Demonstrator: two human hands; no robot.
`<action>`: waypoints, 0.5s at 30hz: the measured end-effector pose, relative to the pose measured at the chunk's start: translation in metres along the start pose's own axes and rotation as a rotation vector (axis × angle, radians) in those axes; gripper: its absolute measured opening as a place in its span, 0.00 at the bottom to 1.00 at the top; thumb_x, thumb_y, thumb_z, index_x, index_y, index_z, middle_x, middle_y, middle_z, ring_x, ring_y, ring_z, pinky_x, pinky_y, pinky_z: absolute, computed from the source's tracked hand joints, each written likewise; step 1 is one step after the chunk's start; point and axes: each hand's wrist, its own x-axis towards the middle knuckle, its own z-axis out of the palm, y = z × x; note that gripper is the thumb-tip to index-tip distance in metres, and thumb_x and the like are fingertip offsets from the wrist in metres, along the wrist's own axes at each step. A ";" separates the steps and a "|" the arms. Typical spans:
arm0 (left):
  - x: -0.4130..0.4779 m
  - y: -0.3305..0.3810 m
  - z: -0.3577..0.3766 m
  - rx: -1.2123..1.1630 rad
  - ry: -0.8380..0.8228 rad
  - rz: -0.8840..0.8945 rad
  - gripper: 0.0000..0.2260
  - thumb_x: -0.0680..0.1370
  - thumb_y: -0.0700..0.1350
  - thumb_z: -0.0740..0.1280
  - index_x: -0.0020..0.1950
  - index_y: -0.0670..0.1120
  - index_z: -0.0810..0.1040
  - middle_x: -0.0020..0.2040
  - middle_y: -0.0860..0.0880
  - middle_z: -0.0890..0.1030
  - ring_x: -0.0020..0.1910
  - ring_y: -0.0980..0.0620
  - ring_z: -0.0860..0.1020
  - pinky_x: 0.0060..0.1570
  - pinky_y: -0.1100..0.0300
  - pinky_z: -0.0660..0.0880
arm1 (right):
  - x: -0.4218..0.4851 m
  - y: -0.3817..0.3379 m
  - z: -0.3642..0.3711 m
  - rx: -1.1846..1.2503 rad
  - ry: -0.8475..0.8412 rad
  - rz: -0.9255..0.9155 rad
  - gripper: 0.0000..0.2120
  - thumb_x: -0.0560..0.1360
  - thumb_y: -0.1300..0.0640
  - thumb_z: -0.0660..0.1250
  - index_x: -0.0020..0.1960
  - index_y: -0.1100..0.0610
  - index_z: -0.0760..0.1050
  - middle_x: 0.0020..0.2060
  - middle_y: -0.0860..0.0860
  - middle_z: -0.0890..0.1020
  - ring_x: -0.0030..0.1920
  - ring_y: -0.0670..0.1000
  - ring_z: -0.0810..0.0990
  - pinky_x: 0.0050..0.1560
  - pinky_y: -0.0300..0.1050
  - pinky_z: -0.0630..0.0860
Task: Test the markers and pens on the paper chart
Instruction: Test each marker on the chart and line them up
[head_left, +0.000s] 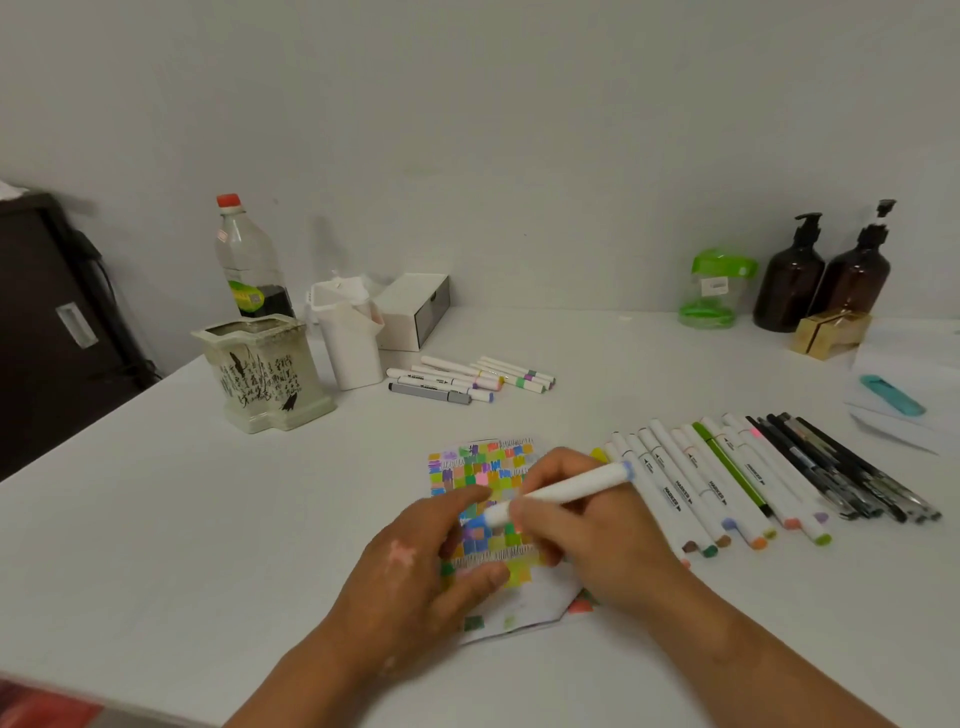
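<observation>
Head view: we see our right hand (582, 525) gripping a white marker (563, 491), its blue-banded end pointing away to the right and its tip down on the paper chart (480, 470) of coloured squares. Our left hand (415, 577) lies flat, fingers spread, pressing the chart to the white table (208, 519). Just right of the right hand lies a row of markers (706, 493), several printed "MARKER", then dark pens (852, 478).
</observation>
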 end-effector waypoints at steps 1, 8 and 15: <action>0.000 -0.002 0.000 0.024 -0.027 -0.029 0.30 0.69 0.75 0.60 0.69 0.66 0.66 0.57 0.70 0.71 0.54 0.69 0.72 0.48 0.77 0.67 | 0.002 -0.001 -0.005 0.044 0.058 0.021 0.05 0.66 0.55 0.72 0.37 0.53 0.77 0.26 0.51 0.76 0.27 0.49 0.73 0.27 0.43 0.72; 0.002 -0.011 0.007 0.236 -0.162 -0.022 0.38 0.63 0.82 0.57 0.69 0.67 0.69 0.55 0.64 0.66 0.55 0.61 0.66 0.56 0.67 0.68 | -0.008 -0.006 -0.034 0.213 -0.026 0.199 0.12 0.66 0.57 0.66 0.44 0.59 0.84 0.31 0.60 0.80 0.32 0.55 0.79 0.31 0.48 0.78; 0.001 -0.014 0.009 0.282 -0.188 -0.025 0.37 0.64 0.82 0.57 0.69 0.68 0.69 0.54 0.64 0.65 0.54 0.61 0.65 0.54 0.66 0.64 | -0.022 0.001 -0.019 -0.183 0.000 0.177 0.10 0.73 0.63 0.74 0.36 0.51 0.82 0.24 0.48 0.78 0.25 0.45 0.77 0.25 0.37 0.74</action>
